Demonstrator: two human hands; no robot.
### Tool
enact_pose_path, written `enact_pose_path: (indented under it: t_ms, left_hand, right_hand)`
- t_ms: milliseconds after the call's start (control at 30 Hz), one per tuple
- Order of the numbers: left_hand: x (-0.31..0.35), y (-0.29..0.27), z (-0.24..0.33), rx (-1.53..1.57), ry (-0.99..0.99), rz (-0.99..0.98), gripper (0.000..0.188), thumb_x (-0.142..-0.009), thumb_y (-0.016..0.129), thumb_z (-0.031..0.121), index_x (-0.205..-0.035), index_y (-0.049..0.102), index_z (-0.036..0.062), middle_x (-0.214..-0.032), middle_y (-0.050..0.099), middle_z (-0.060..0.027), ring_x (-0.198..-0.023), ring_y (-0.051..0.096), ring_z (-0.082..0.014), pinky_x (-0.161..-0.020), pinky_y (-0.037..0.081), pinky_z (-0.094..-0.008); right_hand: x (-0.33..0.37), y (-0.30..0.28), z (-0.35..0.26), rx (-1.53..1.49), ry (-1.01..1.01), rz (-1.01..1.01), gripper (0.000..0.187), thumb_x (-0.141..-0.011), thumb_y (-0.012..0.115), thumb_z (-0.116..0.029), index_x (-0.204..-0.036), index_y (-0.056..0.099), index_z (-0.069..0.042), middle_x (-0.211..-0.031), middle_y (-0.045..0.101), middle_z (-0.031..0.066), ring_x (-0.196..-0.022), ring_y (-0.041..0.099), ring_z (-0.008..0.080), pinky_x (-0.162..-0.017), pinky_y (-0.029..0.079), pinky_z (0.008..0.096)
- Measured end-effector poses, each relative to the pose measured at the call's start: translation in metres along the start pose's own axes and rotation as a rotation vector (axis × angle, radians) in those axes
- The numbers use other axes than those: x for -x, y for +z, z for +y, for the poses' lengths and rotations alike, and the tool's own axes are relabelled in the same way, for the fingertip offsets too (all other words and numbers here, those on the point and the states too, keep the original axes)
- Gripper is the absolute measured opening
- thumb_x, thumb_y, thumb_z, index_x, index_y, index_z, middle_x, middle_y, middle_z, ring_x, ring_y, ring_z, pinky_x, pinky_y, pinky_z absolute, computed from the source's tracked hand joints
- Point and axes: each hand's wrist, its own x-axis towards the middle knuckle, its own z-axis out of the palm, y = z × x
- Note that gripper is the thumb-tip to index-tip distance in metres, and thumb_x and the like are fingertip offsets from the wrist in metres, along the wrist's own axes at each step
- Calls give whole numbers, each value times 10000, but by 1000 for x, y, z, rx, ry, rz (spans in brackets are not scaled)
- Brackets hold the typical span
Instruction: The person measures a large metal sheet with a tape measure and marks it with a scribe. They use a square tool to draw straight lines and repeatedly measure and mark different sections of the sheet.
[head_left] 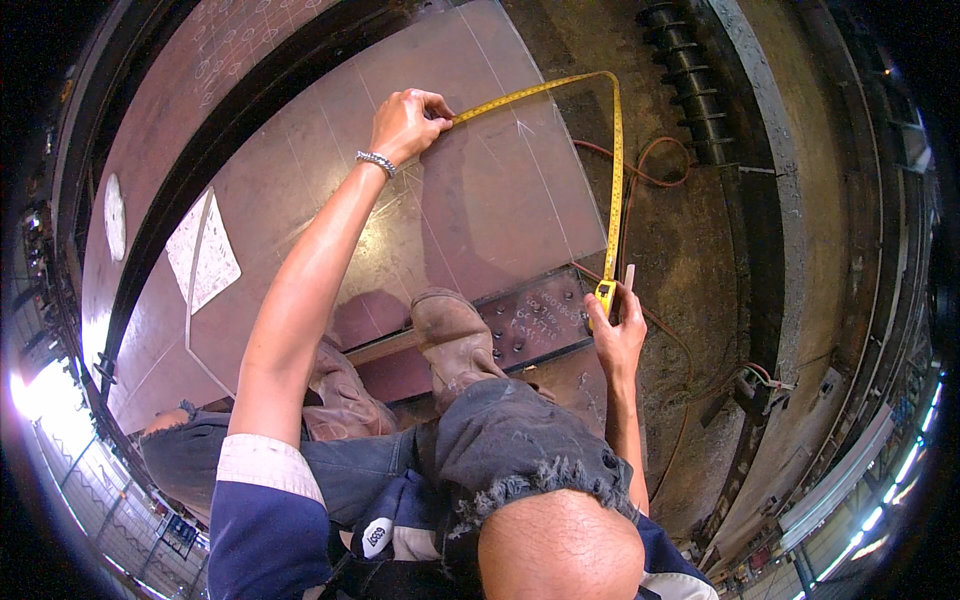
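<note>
A large metal plate [480, 190] with thin chalk lines and an arrow drawn on it lies in front of me. Over it, my left hand [405, 122] is closed, pinching the end of a tape measure's yellow blade [520, 95]. The blade runs right past the plate's edge, folds sharply and comes back down to its yellow case [605, 291]. My right hand [620, 330] is closed around that case, off the plate's right edge. A pale flat stick [629, 277], perhaps a marking chalk, pokes up from the same hand.
My boots [450, 335] rest near a smaller drilled plate [535, 320] with chalk writing. A white sheet [203, 250] lies at left, beside a dark curved beam [190, 165]. Reddish hoses [665, 165] and a dark ribbed coil-like part [690, 90] are at right.
</note>
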Motion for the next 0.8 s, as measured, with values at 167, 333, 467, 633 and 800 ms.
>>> enact_pose_path:
  t_ms: [167, 333, 467, 633, 800]
  left_hand:
    - [-1, 3, -2, -13, 3, 7, 173, -782, 754, 238, -932, 797, 164, -929, 761, -84, -863, 720, -242, -783, 566, -364]
    - [-1, 3, -3, -15, 12, 16, 175, -783, 751, 239, -935, 796, 164, -926, 760, -86, -854, 721, -251, -777, 567, -366]
    - [-1, 1, 2, -13, 4, 13, 180, -781, 749, 243, -935, 795, 163, -915, 758, -89, -852, 720, -259, -774, 566, -369]
    - [0, 0, -1, -8, 6, 7, 187, -775, 750, 248, -935, 794, 163, -907, 756, -91, -850, 719, -264, -768, 565, -371]
    - [2, -1, -1, -4, 18, 1, 194, -778, 753, 273, -936, 796, 170, -874, 754, -97, -837, 724, -240, -755, 548, -367]
  right_hand:
    - [0, 0, -4, 25, -8, 9, 504, -806, 813, -275, -1172, 647, 30, -1045, 674, 144, -985, 662, 258, -897, 497, 369]
    - [0, -1, -3, 15, 3, 1, 509, -805, 814, -278, -1173, 646, 30, -1053, 674, 146, -993, 662, 259, -899, 496, 368]
    - [-2, 0, 4, 2, -8, 4, 510, -804, 815, -278, -1170, 645, 34, -1038, 674, 150, -978, 666, 262, -884, 500, 370]
    - [-1, 2, -2, 8, -20, 2, 507, -804, 814, -278, -1164, 646, 38, -1023, 676, 153, -960, 670, 266, -869, 506, 371]
    - [2, 1, -1, 48, -19, -4, 508, -802, 815, -277, -1164, 648, 36, -1036, 680, 159, -969, 671, 265, -872, 506, 368]
